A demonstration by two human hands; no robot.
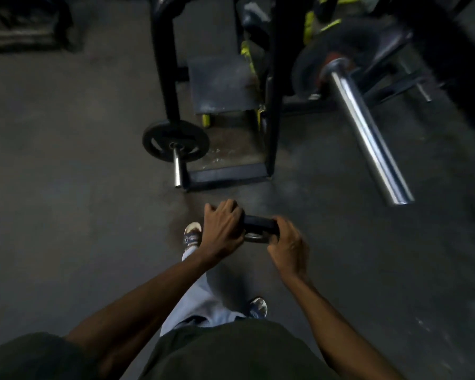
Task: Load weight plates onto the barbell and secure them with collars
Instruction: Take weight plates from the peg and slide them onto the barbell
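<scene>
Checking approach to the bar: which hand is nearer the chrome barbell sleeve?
Right hand: the sleeve lies up and right of it. Left hand is farther left; both grip the small plate.

head: worn on person's head | faces forward-down | hands close below, gym floor (66,187) beyond | single view

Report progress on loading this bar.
Done: one dark plate already sits at the inner end of the chrome barbell sleeve. In hand: left hand and right hand both grip a small black plate, off the bar. Left: sliding it on; no collar is visible on the sleeve.
</scene>
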